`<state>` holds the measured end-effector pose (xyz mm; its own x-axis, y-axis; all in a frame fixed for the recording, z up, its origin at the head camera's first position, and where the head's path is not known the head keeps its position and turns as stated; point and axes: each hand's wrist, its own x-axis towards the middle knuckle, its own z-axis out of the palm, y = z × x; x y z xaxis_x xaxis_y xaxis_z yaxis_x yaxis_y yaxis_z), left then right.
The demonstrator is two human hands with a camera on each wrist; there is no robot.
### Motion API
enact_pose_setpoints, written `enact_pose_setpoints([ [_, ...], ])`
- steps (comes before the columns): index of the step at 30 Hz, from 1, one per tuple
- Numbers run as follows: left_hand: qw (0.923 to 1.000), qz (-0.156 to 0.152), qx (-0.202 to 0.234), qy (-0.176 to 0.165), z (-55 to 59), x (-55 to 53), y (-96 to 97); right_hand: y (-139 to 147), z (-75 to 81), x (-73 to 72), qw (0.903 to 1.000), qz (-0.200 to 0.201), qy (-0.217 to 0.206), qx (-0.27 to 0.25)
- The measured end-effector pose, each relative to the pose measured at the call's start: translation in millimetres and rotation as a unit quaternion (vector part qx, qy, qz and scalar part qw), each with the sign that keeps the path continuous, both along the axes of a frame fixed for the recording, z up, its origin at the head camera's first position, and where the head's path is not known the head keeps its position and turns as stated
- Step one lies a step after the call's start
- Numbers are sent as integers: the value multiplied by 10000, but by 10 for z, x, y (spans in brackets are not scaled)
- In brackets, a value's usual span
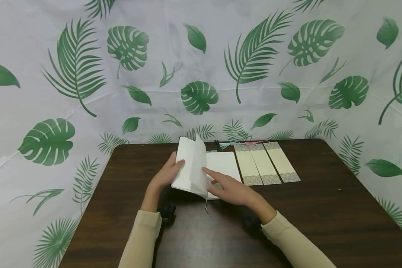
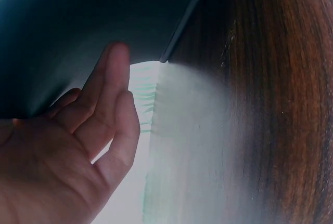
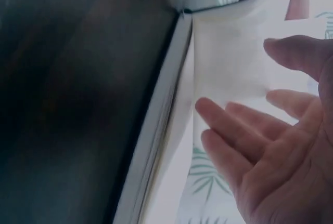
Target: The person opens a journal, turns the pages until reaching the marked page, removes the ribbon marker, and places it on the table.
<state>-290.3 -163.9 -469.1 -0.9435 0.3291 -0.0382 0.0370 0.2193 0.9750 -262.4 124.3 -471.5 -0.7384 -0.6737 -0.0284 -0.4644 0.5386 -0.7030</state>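
Note:
An open notebook (image 1: 223,163) with white pages lies on the table, its left half lifted and tilted up. My left hand (image 1: 166,174) grips that raised half at its outer edge, thumb over the page and fingers behind the dark cover (image 2: 130,16). One leaf (image 1: 197,163) stands up near the middle, partly turned. Beside this leaf is my right hand (image 1: 233,190), its fingers extended and spread, the index fingertip right at the paper. In the right wrist view those fingers (image 3: 234,130) hold nothing between them. A ribbon marker (image 1: 206,207) hangs from the bottom of the spine.
Three cream bookmarks (image 1: 263,163) with patterned ends lie right of the notebook. Light blue tassels (image 1: 226,144) and a pink tassel (image 1: 253,143) lie at their top ends, near the back edge of the dark wooden table (image 1: 321,208). A leaf-print cloth (image 1: 174,44) hangs behind.

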Motion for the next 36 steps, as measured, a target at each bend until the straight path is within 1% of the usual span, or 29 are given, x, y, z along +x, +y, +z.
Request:
enact_pose_setpoints([
  [2,10000,-13,26,1,-8,-2,-4,-26,-12,16,9999,120,30,30],
  [6,10000,-38,-15,12,-17,-10,-7,-57,1,45,9997,197,37,139],
  [11,9998,97,-157,-86,-3,-4,-6,-90,31,77,9990,318,85,292],
  [15,9996,179,-121,-153,13,5,3,-122,20,102,9982,384,222,414],
  [18,9998,147,-100,-96,15,7,-2,-144,0,122,9966,469,406,536],
  [21,9998,137,-176,13,9,10,-17,-158,-28,130,9950,599,558,575],
  [23,9996,119,-226,81,1,12,-30,-162,-37,129,9947,624,583,567],
  [26,9997,71,-221,104,-1,17,-38,-157,-51,118,9963,464,546,482],
  [28,9998,13,-171,94,-1,16,-37,-147,-56,110,9960,287,655,534],
  [30,9999,-11,-123,47,1,15,-37,-135,-66,96,9941,143,834,675],
  [32,9999,-25,-114,29,3,13,-40,-127,-78,82,9905,90,1052,882],
  [34,9999,-18,-117,10,1,12,-45,-119,-97,67,9867,105,1214,1074],
  [36,9999,-23,-113,14,1,13,-52,-110,-122,50,9844,140,1254,1229],
])
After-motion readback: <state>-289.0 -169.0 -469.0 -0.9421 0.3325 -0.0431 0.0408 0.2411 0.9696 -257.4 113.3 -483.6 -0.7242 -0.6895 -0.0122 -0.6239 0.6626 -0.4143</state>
